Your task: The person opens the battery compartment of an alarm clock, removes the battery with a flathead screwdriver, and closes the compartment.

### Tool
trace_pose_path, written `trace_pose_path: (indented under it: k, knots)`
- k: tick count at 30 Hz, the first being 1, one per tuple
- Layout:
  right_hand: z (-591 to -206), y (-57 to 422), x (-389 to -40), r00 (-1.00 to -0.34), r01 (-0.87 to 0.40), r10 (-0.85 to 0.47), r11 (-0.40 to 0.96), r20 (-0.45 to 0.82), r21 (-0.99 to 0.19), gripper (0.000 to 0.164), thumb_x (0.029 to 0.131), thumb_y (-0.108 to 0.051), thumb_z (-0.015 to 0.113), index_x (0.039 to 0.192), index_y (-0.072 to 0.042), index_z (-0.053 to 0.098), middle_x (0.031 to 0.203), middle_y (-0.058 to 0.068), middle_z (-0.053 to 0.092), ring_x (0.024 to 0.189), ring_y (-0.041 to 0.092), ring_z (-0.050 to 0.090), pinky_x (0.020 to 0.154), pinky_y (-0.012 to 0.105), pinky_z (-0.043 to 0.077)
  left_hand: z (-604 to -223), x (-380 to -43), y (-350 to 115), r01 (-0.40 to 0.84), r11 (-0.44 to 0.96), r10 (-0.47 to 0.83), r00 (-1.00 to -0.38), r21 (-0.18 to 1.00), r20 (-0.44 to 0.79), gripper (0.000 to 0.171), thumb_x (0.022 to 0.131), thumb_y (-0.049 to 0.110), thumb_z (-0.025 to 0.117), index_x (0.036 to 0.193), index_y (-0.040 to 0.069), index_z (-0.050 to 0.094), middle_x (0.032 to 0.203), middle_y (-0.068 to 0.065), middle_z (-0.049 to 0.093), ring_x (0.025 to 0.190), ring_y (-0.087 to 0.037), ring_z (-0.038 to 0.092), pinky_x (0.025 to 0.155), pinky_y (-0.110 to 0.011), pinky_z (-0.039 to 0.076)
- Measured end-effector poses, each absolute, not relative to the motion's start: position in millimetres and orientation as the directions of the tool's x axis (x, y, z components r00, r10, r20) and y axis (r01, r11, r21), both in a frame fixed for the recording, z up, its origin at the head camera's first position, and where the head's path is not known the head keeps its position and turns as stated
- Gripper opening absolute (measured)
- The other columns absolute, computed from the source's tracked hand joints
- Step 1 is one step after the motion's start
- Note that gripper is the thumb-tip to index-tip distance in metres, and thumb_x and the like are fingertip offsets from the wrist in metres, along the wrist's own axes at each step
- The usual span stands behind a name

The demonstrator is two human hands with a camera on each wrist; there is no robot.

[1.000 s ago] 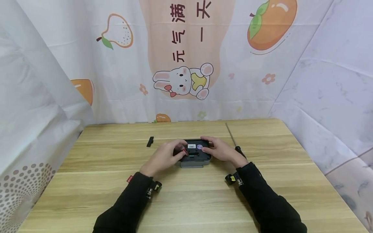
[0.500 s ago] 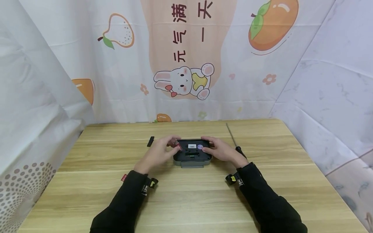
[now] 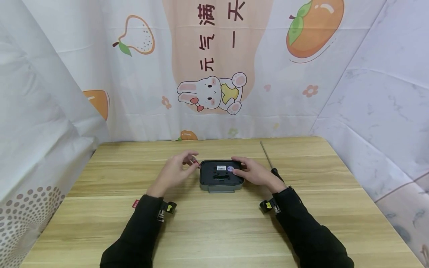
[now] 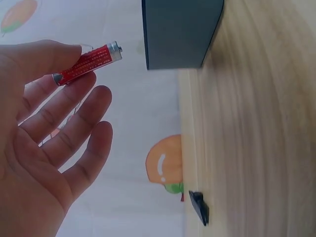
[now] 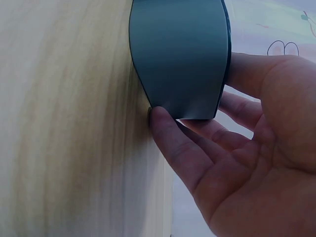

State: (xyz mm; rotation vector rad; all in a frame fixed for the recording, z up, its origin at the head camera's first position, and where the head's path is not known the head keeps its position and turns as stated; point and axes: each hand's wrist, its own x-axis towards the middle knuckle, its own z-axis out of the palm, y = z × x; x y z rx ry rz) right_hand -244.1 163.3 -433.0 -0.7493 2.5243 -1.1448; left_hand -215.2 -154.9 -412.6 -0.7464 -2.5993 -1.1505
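Between thumb and fingertips, my left hand pinches a small red battery with silver ends, just off the device's left edge. The dark rounded device lies back side up on the table, its narrow battery slot uncovered. A barcode label and a round purple sticker are on its back. My right hand grips the device's right end, thumb on top and the other fingers along its side and far corner. In the left wrist view a small black battery cover lies on the table; my left hand hides it in the head view.
A long screwdriver lies beyond my right wrist, its black handle partly behind the forearm. The wooden table ends at a printed curtain at the back; more white fabric hangs on both sides.
My left hand has moved left with the battery, from over the battery slot to beside the device, and now covers the small black cover. The right hand keeps its hold.
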Motion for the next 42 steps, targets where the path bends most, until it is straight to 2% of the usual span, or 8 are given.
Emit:
trace_pose_path:
  k: [11, 17, 21, 34, 42]
  knots:
    - [-433.8, 164.5, -244.6, -0.832, -0.351, -0.555, 0.561, -0.025, -0.750, 0.057, 0.104, -0.021, 0.061, 0.154, 0.000, 0.040, 0.156, 0.021, 0.040, 0.140, 0.045, 0.041, 0.112, 0.053, 0.036, -418.8, -220.0, -167.3, 0.450, 0.613, 0.328, -0.893, 0.649, 0.308, 0.031, 0.096, 0.013, 0.072, 0.125, 0.007, 0.064, 0.092, 0.004, 0.075, 0.085, -0.012, 0.069, 0.076, -0.035, 0.054]
    - [-434.9, 164.0, -244.9, -0.828, -0.363, -0.560, 0.560, -0.018, -0.745, 0.057, 0.104, -0.022, 0.060, 0.153, 0.000, 0.041, 0.156, 0.021, 0.041, 0.139, 0.045, 0.042, 0.112, 0.053, 0.036, -424.0, -219.6, -173.9, 0.434, 0.653, 0.315, -0.901, 0.621, 0.299, 0.022, 0.096, 0.011, 0.071, 0.117, 0.006, 0.068, 0.096, 0.001, 0.075, 0.088, -0.017, 0.070, 0.079, -0.039, 0.056]
    - [-435.8, 163.8, -245.1, -0.825, -0.370, -0.566, 0.556, -0.012, -0.744, 0.057, 0.104, -0.021, 0.060, 0.153, 0.000, 0.041, 0.156, 0.021, 0.040, 0.140, 0.044, 0.041, 0.112, 0.053, 0.036, -426.1, -220.4, -178.2, 0.407, 0.699, 0.302, -0.913, 0.588, 0.274, 0.023, 0.097, 0.012, 0.070, 0.118, 0.003, 0.069, 0.098, -0.002, 0.074, 0.089, -0.020, 0.071, 0.081, -0.041, 0.057]
    - [-435.7, 164.1, -244.4, -0.820, -0.381, -0.572, 0.554, -0.006, -0.740, 0.057, 0.104, -0.020, 0.060, 0.153, 0.001, 0.040, 0.156, 0.021, 0.040, 0.140, 0.043, 0.041, 0.112, 0.052, 0.036, -432.3, -222.7, -188.3, 0.394, 0.714, 0.304, -0.919, 0.579, 0.251, 0.022, 0.096, 0.011, 0.071, 0.115, 0.002, 0.070, 0.088, 0.003, 0.073, 0.084, -0.017, 0.068, 0.077, -0.041, 0.055]
    - [-434.9, 163.8, -244.8, -0.825, -0.375, -0.566, 0.560, -0.010, -0.739, 0.057, 0.104, -0.020, 0.060, 0.153, 0.001, 0.040, 0.156, 0.020, 0.040, 0.139, 0.044, 0.042, 0.112, 0.052, 0.036, -434.6, -222.2, -189.2, 0.388, 0.755, 0.309, -0.922, 0.529, 0.235, 0.021, 0.096, 0.012, 0.070, 0.115, 0.003, 0.071, 0.090, 0.003, 0.073, 0.084, -0.015, 0.069, 0.074, -0.038, 0.054]
